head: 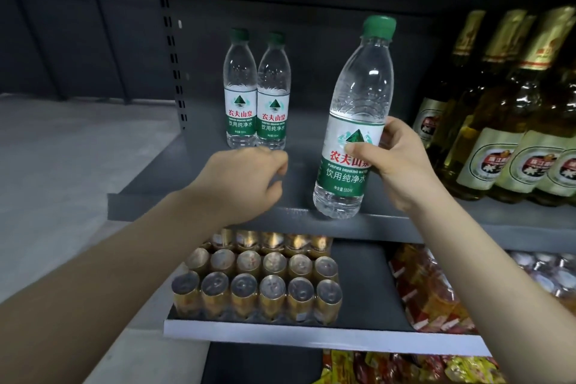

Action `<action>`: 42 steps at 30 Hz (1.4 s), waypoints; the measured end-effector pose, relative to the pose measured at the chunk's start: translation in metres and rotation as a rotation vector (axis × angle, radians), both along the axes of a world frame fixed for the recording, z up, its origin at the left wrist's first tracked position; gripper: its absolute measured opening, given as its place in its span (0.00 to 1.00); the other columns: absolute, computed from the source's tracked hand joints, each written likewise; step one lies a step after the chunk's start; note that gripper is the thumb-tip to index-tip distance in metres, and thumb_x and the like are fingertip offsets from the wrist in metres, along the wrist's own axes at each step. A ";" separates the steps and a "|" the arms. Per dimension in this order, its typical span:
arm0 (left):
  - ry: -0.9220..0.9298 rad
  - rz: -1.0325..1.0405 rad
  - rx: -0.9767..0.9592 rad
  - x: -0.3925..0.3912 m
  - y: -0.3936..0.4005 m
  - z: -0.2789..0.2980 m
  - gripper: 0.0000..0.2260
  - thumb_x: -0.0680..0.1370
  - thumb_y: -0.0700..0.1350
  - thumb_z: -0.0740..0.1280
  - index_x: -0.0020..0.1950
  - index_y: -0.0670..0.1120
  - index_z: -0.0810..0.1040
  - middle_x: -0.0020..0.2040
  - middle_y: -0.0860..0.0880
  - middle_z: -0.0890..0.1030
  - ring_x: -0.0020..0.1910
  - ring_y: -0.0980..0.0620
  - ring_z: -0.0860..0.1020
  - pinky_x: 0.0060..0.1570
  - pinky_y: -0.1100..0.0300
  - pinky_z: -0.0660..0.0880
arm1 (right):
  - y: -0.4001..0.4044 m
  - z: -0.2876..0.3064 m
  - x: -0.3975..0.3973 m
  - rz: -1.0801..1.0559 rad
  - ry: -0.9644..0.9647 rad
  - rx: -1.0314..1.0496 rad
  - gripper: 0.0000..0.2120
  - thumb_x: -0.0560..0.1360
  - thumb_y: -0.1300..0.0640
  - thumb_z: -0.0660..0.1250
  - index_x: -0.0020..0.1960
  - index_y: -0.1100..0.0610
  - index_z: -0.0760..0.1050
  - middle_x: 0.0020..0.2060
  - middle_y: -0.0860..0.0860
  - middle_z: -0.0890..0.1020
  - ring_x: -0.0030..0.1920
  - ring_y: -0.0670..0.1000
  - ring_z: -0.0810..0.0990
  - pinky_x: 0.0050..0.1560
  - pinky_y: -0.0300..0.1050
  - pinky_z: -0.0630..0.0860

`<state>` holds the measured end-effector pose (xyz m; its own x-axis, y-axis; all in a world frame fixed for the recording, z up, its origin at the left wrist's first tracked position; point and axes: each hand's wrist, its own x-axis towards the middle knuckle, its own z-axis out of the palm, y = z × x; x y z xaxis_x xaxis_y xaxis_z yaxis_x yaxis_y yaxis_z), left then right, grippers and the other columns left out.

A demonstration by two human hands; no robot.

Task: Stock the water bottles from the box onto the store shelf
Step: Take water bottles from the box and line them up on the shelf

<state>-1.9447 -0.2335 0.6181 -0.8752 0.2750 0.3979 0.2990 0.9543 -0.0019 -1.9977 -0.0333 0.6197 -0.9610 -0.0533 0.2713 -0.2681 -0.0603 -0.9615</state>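
- R hand [396, 162] fingers wrap behind held bottle [358, 121]; only thumb + knuckles show, part of label covered
- L hand [249, 181]: fingertips curled under, can't see them; blurred
- Beer bottles [505, 121] right of grip: cut by frame edge, labels unreadable
- Cans [258, 277] below grip: back row hidden under shelf [199, 206] lip
- Small print on rear two water bottles [255, 90]: too tiny

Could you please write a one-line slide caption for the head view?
Right hand holds a water bottle over the shelf beside two stocked bottles; left hand holds nothing.
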 end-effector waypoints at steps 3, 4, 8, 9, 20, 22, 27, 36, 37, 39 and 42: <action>0.000 -0.004 -0.006 -0.011 -0.010 0.001 0.08 0.77 0.48 0.58 0.55 0.51 0.70 0.55 0.54 0.75 0.55 0.50 0.74 0.42 0.60 0.62 | -0.008 0.002 -0.011 -0.021 0.011 0.001 0.22 0.66 0.72 0.70 0.57 0.62 0.69 0.52 0.59 0.79 0.49 0.54 0.80 0.51 0.47 0.79; 0.001 -0.004 -0.003 -0.014 -0.013 0.002 0.07 0.77 0.47 0.58 0.54 0.52 0.70 0.55 0.53 0.75 0.54 0.50 0.73 0.42 0.60 0.61 | -0.010 0.002 -0.014 -0.020 0.013 -0.001 0.22 0.66 0.72 0.70 0.57 0.61 0.69 0.52 0.59 0.79 0.49 0.54 0.80 0.51 0.47 0.79; 0.014 -0.003 0.022 -0.026 -0.020 0.003 0.08 0.77 0.47 0.58 0.56 0.51 0.70 0.54 0.54 0.76 0.54 0.50 0.73 0.42 0.60 0.62 | -0.021 0.002 -0.027 -0.026 0.038 0.033 0.24 0.62 0.68 0.74 0.53 0.58 0.70 0.50 0.55 0.79 0.46 0.49 0.79 0.46 0.41 0.79; 0.011 -0.006 0.025 -0.029 -0.021 0.003 0.09 0.77 0.48 0.58 0.57 0.51 0.71 0.55 0.54 0.76 0.55 0.50 0.74 0.42 0.60 0.62 | -0.023 0.001 -0.029 -0.025 0.044 0.046 0.24 0.59 0.65 0.74 0.51 0.56 0.70 0.49 0.54 0.79 0.45 0.48 0.79 0.46 0.40 0.78; -0.056 -0.022 0.053 -0.051 -0.041 -0.005 0.05 0.77 0.47 0.57 0.52 0.52 0.69 0.54 0.55 0.75 0.53 0.51 0.73 0.42 0.60 0.63 | -0.036 -0.020 -0.053 -0.041 0.069 0.112 0.22 0.64 0.71 0.72 0.48 0.51 0.70 0.51 0.54 0.79 0.51 0.52 0.77 0.49 0.44 0.76; -0.061 -0.026 0.056 -0.052 -0.043 -0.006 0.02 0.77 0.47 0.57 0.49 0.53 0.66 0.54 0.55 0.75 0.51 0.53 0.72 0.42 0.60 0.63 | -0.036 -0.023 -0.055 -0.046 0.065 0.111 0.22 0.62 0.70 0.74 0.48 0.51 0.70 0.51 0.55 0.79 0.52 0.53 0.78 0.51 0.46 0.76; -0.063 -0.037 0.063 -0.057 -0.043 -0.009 0.02 0.77 0.47 0.57 0.48 0.54 0.65 0.54 0.56 0.75 0.52 0.53 0.72 0.43 0.60 0.63 | -0.034 -0.026 -0.055 -0.051 0.050 0.090 0.24 0.56 0.62 0.74 0.49 0.51 0.70 0.50 0.53 0.80 0.49 0.50 0.78 0.48 0.41 0.76; -0.076 -0.055 0.036 -0.062 -0.037 -0.014 0.08 0.78 0.47 0.58 0.55 0.51 0.70 0.55 0.54 0.75 0.54 0.51 0.73 0.44 0.60 0.64 | -0.024 -0.030 -0.050 -0.022 0.089 0.206 0.25 0.65 0.67 0.74 0.56 0.52 0.69 0.53 0.50 0.79 0.53 0.47 0.77 0.50 0.37 0.74; -0.079 -0.055 0.034 -0.062 -0.036 -0.014 0.08 0.78 0.47 0.58 0.55 0.51 0.70 0.55 0.54 0.75 0.54 0.51 0.73 0.44 0.60 0.64 | -0.023 -0.031 -0.048 -0.029 0.099 0.223 0.27 0.64 0.67 0.74 0.57 0.52 0.68 0.53 0.48 0.78 0.53 0.45 0.76 0.50 0.35 0.73; -0.084 -0.054 0.028 -0.062 -0.035 -0.016 0.08 0.78 0.48 0.58 0.55 0.52 0.70 0.55 0.55 0.75 0.55 0.51 0.73 0.44 0.60 0.64 | -0.023 -0.035 -0.043 -0.056 0.118 0.272 0.29 0.64 0.67 0.75 0.58 0.51 0.67 0.51 0.45 0.77 0.50 0.41 0.75 0.48 0.30 0.74; -0.095 -0.056 0.011 -0.063 -0.035 -0.016 0.08 0.78 0.48 0.57 0.56 0.52 0.70 0.55 0.55 0.75 0.55 0.51 0.73 0.45 0.60 0.65 | -0.023 -0.043 -0.037 -0.108 0.135 0.385 0.29 0.63 0.65 0.76 0.56 0.51 0.65 0.48 0.41 0.75 0.46 0.38 0.74 0.44 0.24 0.71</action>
<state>-2.0078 -0.2689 0.6019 -0.8927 0.3206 0.3168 0.3502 0.9358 0.0397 -2.0343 -0.0561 0.5765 -0.9237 -0.0769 0.3754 -0.3788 0.3321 -0.8638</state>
